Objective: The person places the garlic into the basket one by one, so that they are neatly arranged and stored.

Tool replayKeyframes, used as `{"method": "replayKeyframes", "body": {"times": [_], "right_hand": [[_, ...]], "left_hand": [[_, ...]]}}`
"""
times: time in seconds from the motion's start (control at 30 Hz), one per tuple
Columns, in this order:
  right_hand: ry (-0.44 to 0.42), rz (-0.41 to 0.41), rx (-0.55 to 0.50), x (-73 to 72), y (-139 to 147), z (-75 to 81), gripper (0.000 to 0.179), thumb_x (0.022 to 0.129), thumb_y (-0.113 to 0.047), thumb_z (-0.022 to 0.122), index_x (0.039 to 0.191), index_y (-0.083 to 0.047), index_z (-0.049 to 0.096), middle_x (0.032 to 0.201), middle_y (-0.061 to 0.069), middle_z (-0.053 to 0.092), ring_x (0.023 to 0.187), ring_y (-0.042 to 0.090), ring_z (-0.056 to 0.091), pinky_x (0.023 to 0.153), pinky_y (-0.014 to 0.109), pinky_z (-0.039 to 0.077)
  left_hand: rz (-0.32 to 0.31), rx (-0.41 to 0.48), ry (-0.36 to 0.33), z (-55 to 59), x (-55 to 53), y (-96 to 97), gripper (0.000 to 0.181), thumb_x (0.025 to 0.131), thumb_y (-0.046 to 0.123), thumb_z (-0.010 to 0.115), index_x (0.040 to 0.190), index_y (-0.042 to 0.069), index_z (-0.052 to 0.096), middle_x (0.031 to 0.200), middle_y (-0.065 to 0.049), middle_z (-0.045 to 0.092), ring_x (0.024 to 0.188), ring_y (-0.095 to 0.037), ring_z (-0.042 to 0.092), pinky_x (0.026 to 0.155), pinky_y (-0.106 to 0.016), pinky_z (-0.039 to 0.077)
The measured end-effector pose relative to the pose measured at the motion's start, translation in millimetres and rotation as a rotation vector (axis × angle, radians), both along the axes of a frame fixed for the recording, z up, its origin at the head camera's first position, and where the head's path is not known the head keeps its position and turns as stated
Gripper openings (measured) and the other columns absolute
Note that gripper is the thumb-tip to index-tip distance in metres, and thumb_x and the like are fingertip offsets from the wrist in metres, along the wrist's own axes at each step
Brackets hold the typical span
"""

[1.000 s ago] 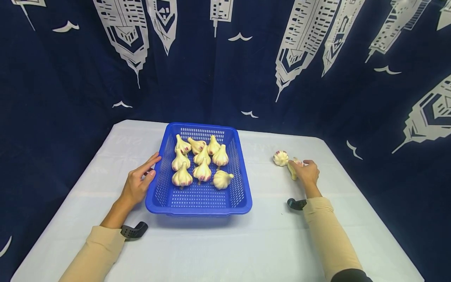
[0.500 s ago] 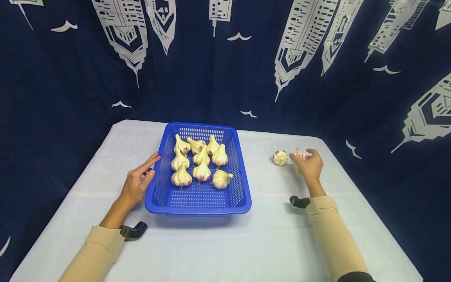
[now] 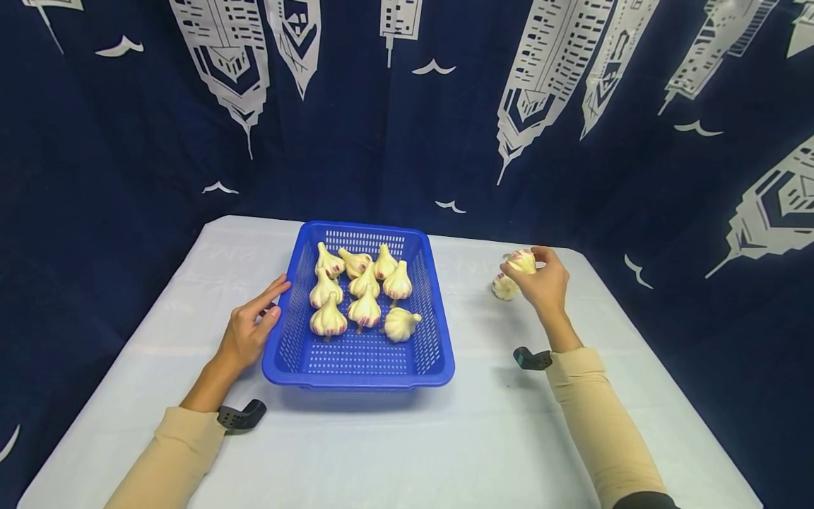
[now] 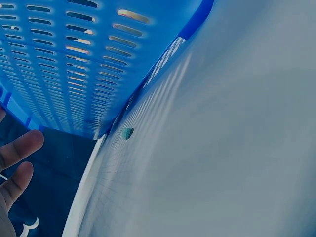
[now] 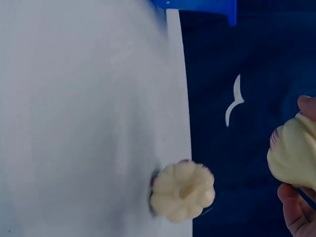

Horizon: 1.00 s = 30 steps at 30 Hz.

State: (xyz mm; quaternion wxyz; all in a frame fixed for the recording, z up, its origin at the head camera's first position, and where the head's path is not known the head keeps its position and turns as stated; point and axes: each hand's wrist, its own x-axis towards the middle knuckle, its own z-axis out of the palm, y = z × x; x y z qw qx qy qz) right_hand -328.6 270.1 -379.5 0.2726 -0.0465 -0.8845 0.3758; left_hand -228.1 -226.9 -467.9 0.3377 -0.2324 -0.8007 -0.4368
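My right hand (image 3: 545, 284) pinches a garlic bulb (image 3: 522, 261) between thumb and fingers, lifted off the table; the right wrist view shows the same garlic bulb (image 5: 295, 153) at its right edge. Just below and left of it, another garlic bulb (image 3: 504, 288) rests on the white cloth. A blue plastic basket (image 3: 360, 382) holds several garlic bulbs in rough rows, most with stems up; one bulb (image 3: 401, 324) lies tilted with its stem to the right. My left hand (image 3: 246, 331) rests with fairly straight fingers against the basket's left rim.
The white-covered table (image 3: 483, 438) extends around the basket. A dark blue curtain (image 3: 356, 141) with white skyline prints hangs behind it. Black straps with camera mounts sit on both wrists. A small teal spot (image 4: 127, 133) shows beside the basket in the left wrist view.
My right hand has lifted the garlic bulb from the table and carried it up and slightly left, over the other bulb. The left hand and basket stay put.
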Motion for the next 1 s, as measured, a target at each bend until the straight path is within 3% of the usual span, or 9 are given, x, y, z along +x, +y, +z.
{"method": "replayKeyframes", "body": {"times": [0.2,0.7,1.0], "right_hand": [[0.025,0.078,0.060,5.9,-17,13.8,0.063,0.071,-0.028,0.089,0.120,0.001,0.061,0.117,0.016,0.064,0.091,0.032,0.063,0.070,0.034,0.045],[-0.048,0.229,0.176,22.2,-55,36.8,0.068,0.070,-0.034,0.088,0.127,-0.004,0.065,0.122,0.015,0.066,0.098,0.035,0.063,0.076,0.042,0.048],[-0.051,0.334,0.244,28.7,-75,42.2,0.065,0.069,-0.030,0.089,0.125,-0.004,0.067,0.112,0.018,0.063,0.097,0.034,0.056,0.076,0.044,0.050]], "left_hand": [[0.003,-0.011,-0.002,0.5,0.1,0.0,0.043,0.090,0.006,0.052,0.131,0.000,0.062,0.140,-0.014,0.055,0.095,-0.023,0.067,0.073,-0.014,0.044],[0.001,-0.014,0.001,0.5,0.6,0.6,0.043,0.090,0.006,0.051,0.131,-0.001,0.062,0.140,-0.015,0.055,0.096,-0.024,0.066,0.074,-0.014,0.044],[0.008,-0.015,-0.007,1.4,1.1,0.8,0.043,0.091,0.007,0.051,0.132,-0.001,0.062,0.141,-0.015,0.055,0.098,-0.027,0.066,0.075,-0.014,0.044]]}}
